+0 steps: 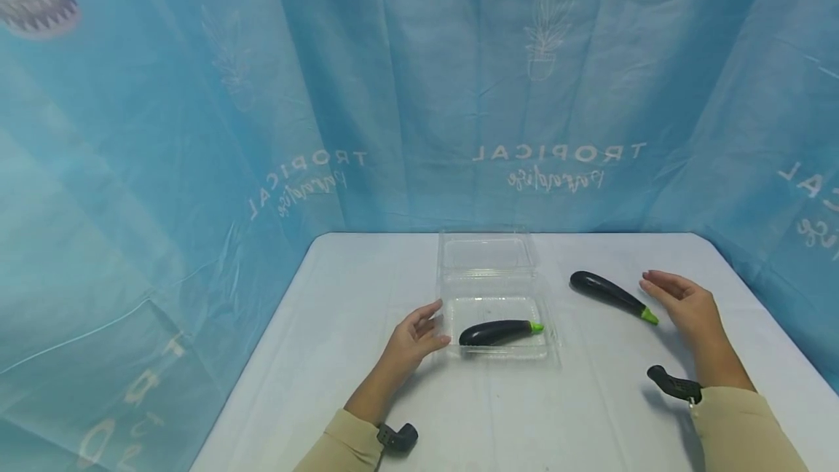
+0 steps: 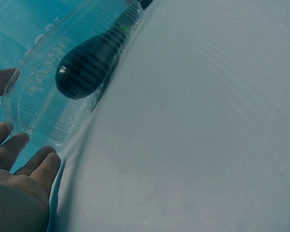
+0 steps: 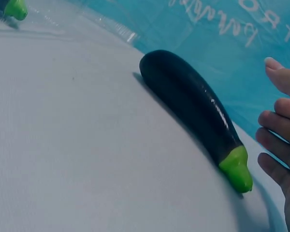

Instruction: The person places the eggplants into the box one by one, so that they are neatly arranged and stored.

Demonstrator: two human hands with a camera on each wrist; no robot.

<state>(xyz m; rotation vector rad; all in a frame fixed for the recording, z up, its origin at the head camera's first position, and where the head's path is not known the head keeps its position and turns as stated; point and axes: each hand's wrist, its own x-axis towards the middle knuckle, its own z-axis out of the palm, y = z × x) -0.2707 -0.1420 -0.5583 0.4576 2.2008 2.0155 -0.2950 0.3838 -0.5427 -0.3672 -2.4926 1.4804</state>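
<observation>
A clear plastic clamshell box (image 1: 452, 323) lies on the table with its lid (image 1: 485, 253) folded back. In its base is a dark eggplant (image 1: 494, 332) with a green stem end pointing right. My left hand (image 1: 409, 341) is at the box's left end, thumb and fingers spread and loosely bent, fingertips right at the rim and end wall. A second eggplant (image 1: 606, 291) lies on the table right of the box, green end toward the front right. My right hand (image 1: 684, 308) is held just right of that eggplant, fingers extended and holding nothing; the right wrist view shows a gap between them.
A white cloth covers the table (image 1: 367, 275). Blue printed curtains (image 1: 419, 93) hang behind it and along both sides. A black wrist-worn device (image 1: 675, 384) is on the right wrist, and another black device (image 1: 398, 437) on the left.
</observation>
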